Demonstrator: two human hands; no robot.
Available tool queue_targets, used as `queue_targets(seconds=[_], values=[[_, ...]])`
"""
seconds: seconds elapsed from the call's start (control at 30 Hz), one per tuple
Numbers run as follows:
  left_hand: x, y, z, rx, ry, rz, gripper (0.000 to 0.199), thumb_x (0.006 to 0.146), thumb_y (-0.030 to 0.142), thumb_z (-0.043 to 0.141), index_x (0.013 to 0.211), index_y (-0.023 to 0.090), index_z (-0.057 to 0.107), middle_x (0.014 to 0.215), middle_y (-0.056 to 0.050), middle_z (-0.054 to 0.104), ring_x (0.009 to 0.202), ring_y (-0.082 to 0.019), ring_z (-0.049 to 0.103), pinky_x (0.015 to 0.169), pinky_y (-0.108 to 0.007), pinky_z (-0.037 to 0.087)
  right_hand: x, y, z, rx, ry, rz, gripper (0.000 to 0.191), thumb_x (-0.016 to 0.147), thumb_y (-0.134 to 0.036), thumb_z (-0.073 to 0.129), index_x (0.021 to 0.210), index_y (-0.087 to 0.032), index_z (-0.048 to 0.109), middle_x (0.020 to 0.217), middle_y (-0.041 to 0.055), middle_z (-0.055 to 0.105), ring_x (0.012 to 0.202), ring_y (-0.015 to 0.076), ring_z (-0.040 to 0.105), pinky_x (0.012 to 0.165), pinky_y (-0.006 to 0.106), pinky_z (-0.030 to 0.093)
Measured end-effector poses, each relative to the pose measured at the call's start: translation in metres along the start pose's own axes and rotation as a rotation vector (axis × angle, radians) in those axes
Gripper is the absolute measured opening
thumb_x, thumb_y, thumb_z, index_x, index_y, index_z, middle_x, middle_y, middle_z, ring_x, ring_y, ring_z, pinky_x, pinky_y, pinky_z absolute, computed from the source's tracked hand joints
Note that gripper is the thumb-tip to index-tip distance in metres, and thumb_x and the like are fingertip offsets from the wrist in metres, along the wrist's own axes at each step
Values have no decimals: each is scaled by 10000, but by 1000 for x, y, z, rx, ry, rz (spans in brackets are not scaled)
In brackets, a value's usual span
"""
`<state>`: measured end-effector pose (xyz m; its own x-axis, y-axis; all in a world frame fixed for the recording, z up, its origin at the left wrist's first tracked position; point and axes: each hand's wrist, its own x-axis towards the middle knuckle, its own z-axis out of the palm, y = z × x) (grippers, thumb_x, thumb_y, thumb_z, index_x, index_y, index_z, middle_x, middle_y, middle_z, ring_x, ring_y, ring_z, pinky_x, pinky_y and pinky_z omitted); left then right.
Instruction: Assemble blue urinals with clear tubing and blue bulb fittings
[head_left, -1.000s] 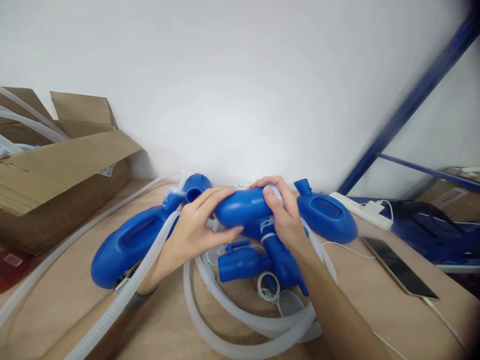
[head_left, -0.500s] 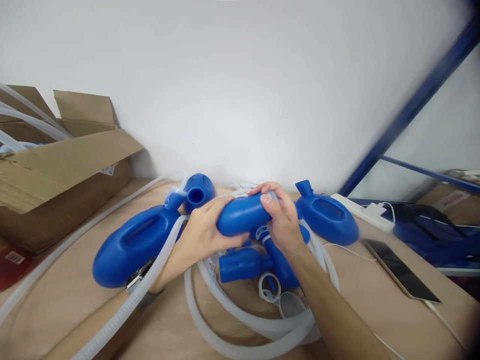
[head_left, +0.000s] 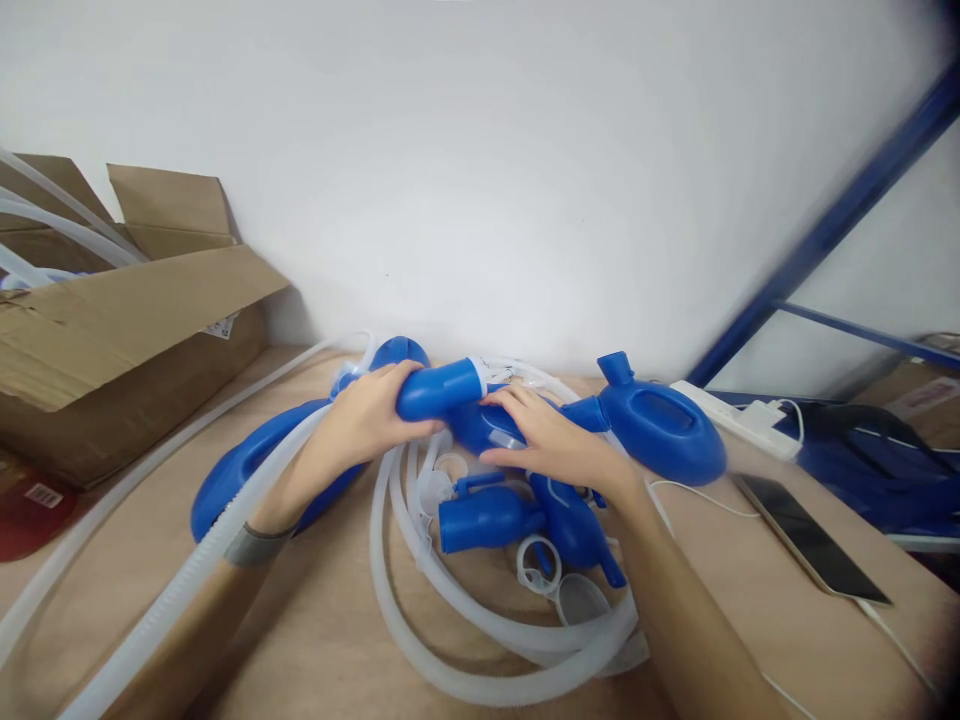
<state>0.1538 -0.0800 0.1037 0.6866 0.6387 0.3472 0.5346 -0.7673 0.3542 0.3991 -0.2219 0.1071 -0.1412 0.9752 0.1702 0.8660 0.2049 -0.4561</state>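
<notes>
My left hand [head_left: 379,410] is closed around a blue plastic funnel [head_left: 442,388], a wide round piece with a white ring on its right end. My right hand [head_left: 544,430] has thumb and fingers apart, over another blue plastic piece [head_left: 476,428] just right of the funnel; what its palm touches is hidden. Below the hands lie a second blue funnel [head_left: 487,522] with a handle, a blue spouted piece [head_left: 577,525], a white ring cap [head_left: 538,565] and a clear round lid [head_left: 583,600]. A translucent corrugated hose [head_left: 480,685] loops around them.
Blue handled bottles stand at the left [head_left: 255,470] and right [head_left: 660,430]. Another hose [head_left: 187,560] crosses my left forearm. An open cardboard box [head_left: 150,330] with hoses sits at far left. On the right are a phone [head_left: 814,540], a power strip [head_left: 739,420] and a blue metal frame [head_left: 832,230].
My left hand has moved left with the blue funnel, turning its white-ringed end into view. My right hand has let go of the funnel and dropped to the blue piece beside it.
</notes>
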Motion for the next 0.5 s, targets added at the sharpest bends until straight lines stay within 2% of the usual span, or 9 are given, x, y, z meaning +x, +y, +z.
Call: queue_targets(seconds=[0.1,0.17,0.23,0.3,0.33,0.4,0.5], values=[[-1,1,0,28,21,2,716,814,610,768,1370,188,613,1259,-128,728,1124,-379,692,939,-454,545,8,3,9,-10,131,-51,570,927,-492,759,1400,-255,548,1450,115,576,1382,334,522,1177,532,409],[-3,4,0,16,-8,66,700,803,573,787,1369,196,618,1270,-119,721,1122,-362,690,955,-444,543,9,2,8,73,257,-54,426,985,-469,692,1337,-261,573,1368,92,617,1298,295,578,1122,480,451],[-4,8,0,-21,-12,137,689,804,561,794,1372,211,620,1291,-108,714,1145,-348,683,974,-428,542,8,-1,5,157,326,-69,202,1040,-435,610,1113,-249,642,1206,65,644,1125,248,632,1010,417,494],[-4,12,1,-64,22,184,684,814,561,797,1379,220,618,1306,-100,710,1166,-336,677,994,-413,538,6,-4,2,186,337,-131,258,1072,-394,551,886,-228,617,1085,53,618,1007,216,620,934,381,489],[-4,14,1,-84,34,206,677,814,560,802,1371,220,622,1298,-97,714,1158,-330,681,997,-408,538,6,-4,0,177,335,-176,300,1079,-379,535,829,-222,591,1068,54,602,994,212,602,925,376,477],[-4,15,0,-122,27,256,659,803,534,821,1347,214,630,1274,-92,723,1128,-318,691,1000,-400,537,4,-5,-1,140,327,-272,309,1090,-359,515,819,-221,567,1063,57,585,1001,214,565,926,376,454],[-4,14,-5,-172,-16,326,633,772,489,848,1298,203,643,1238,-87,736,1099,-307,699,994,-387,537,0,-10,-5,106,264,-379,310,1112,-326,462,819,-232,498,923,34,571,952,213,511,885,365,433]])
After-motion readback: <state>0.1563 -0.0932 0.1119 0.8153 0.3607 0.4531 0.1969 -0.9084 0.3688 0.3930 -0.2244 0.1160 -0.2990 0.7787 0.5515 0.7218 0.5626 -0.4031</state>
